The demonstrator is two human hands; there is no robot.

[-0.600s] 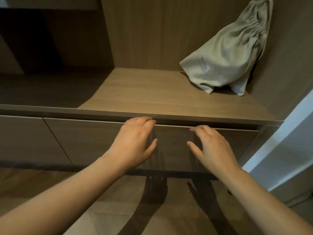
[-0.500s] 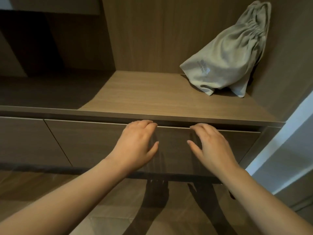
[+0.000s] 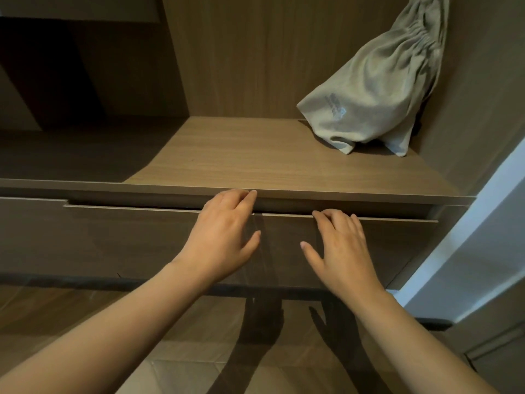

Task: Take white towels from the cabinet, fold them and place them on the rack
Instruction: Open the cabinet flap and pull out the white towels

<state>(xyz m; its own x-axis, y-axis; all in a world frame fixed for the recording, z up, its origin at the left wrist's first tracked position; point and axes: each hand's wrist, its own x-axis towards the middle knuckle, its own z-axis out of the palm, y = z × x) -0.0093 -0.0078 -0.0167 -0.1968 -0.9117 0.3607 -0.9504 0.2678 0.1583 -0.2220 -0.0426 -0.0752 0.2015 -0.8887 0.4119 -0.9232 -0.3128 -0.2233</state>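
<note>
Wood cabinet [image 3: 284,52]: shelf [image 3: 255,155] above, drawer front [image 3: 127,237] below, lip running left-right. Right hand [image 3: 343,245] hooks fingers over the lip. Left hand [image 3: 221,234] lies flat, fingers straight, tips at the gap. White towels not visible, probably inside the drawer, beyond both hands.

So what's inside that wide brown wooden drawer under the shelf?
Nothing shows yet. Only a dark slit is visible above the wide brown wooden drawer, where the right hand hooks its top edge, with the left hand beside it. The front panel hides any contents.
</note>
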